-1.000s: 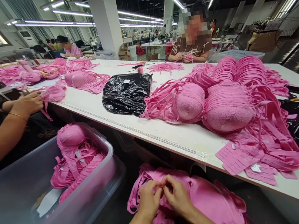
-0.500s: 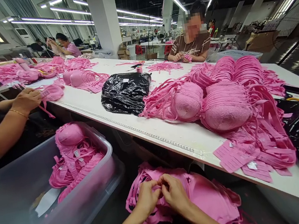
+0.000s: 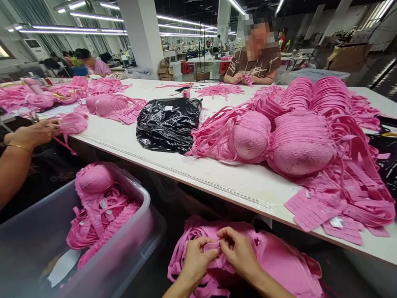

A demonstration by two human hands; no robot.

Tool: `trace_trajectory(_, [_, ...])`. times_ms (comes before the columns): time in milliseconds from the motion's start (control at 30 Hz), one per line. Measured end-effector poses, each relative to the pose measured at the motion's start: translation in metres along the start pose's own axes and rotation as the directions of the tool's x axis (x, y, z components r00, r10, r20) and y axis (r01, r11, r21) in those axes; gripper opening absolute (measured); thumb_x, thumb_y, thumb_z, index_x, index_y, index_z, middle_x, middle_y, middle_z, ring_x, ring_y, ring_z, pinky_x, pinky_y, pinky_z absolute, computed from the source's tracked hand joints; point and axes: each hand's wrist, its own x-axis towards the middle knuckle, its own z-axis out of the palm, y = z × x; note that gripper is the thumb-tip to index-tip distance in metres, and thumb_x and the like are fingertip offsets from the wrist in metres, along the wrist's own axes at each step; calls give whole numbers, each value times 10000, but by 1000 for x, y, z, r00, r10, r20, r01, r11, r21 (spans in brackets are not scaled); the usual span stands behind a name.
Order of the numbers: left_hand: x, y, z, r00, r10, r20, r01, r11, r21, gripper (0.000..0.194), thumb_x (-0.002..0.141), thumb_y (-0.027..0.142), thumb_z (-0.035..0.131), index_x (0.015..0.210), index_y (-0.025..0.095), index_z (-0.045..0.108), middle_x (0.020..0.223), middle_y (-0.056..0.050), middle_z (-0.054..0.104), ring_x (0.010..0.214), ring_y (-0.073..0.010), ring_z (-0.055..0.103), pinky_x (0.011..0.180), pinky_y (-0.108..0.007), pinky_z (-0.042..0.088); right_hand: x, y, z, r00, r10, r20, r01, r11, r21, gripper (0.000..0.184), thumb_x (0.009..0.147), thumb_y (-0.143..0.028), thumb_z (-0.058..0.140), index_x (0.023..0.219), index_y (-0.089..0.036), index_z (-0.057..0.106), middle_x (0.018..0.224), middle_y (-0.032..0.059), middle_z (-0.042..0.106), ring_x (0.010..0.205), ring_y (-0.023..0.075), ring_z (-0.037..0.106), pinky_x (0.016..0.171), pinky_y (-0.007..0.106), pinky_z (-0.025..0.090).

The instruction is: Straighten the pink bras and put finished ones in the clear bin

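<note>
Several pink bras (image 3: 283, 268) lie bunched on my lap, just below the table edge. My left hand (image 3: 199, 259) pinches a narrow pink strap or edge of a bra between thumb and fingers. Close beside it, my right hand (image 3: 238, 253) pinches the same stretch of fabric, the fingertips of both hands nearly meeting. The fingers cover whatever detail lies between them. Loose straps (image 3: 179, 259) hang to the left of my left hand.
A large stack of pink bras (image 3: 298, 141) with pink tags lies on the white table (image 3: 221, 178). Black plastic bags (image 3: 168, 126) sit beside it. At left stands a clear bin (image 3: 142, 197) holding bras. A co-worker's hand (image 3: 28, 136) holds a bra; another person (image 3: 258, 60) sits opposite.
My right hand has lifted slightly and moved a little to the right, its fingers shifting on the fabric. My left hand stays nearly in place. The co-worker's hand at left has moved slightly.
</note>
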Motion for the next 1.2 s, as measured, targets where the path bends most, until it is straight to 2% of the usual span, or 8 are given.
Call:
trace_trajectory(200, [-2,-6,11,984,175,-31,-168,974,153,157,619,123,521,547,130,661,553,0,575,594,-131,486,606,-239,386,-5,10,5,975,-219,44,222,972,-73,178,737,-113,388,738,-189,549,698,36,611,664,183,580,609,272,442])
trace_trajectory(300, [1,-4,16,1000,17,1,-17,994,-104,106,607,175,590,609,120,680,564,2,577,553,-108,471,575,-229,374,-6,11,-1,990,-143,11,143,990,-21,132,768,-153,421,753,-188,548,694,30,610,640,175,580,585,258,449])
trace_trajectory(400, [2,0,21,993,-114,17,113,935,-337,152,586,233,659,674,110,681,568,6,579,522,-89,473,558,-223,373,-8,11,-7,997,-73,-30,75,996,47,94,790,-229,477,795,-185,561,724,35,617,657,182,590,579,255,460])
trace_trajectory(533, [2,-1,27,991,-134,-30,113,922,-371,171,522,212,707,633,104,634,550,16,567,534,-101,506,594,-249,403,-13,16,-4,995,14,-96,1,988,155,117,769,-287,539,797,-178,572,707,37,605,620,187,579,544,261,463])
trace_trajectory(667, [-3,2,23,980,-198,24,191,896,-400,256,483,248,756,637,114,602,564,16,574,561,-115,535,645,-278,421,-16,20,-1,989,74,-125,-36,959,281,156,741,-330,603,780,-181,582,697,34,597,617,186,573,556,271,475])
trace_trajectory(867, [-11,17,21,993,-110,31,112,890,-443,277,551,293,754,671,139,558,619,36,539,595,-95,504,610,-230,388,-12,11,-1,975,182,-126,-97,864,495,223,700,-377,676,763,-186,579,703,19,578,646,173,565,582,266,485])
trace_trajectory(1033, [-9,18,20,996,6,-87,-30,961,-274,163,585,208,686,697,134,594,611,23,549,592,-107,484,566,-220,364,-7,1,0,986,160,-42,-116,849,516,219,706,-367,678,754,-182,570,678,7,567,613,163,545,555,256,465])
trace_trajectory(1200, [-10,21,7,995,87,38,-90,994,68,172,692,286,591,643,132,651,606,-7,581,592,-134,497,542,-229,379,-12,-3,-1,997,71,-3,-63,906,419,199,780,-381,604,777,-185,571,699,22,581,640,177,559,583,269,474])
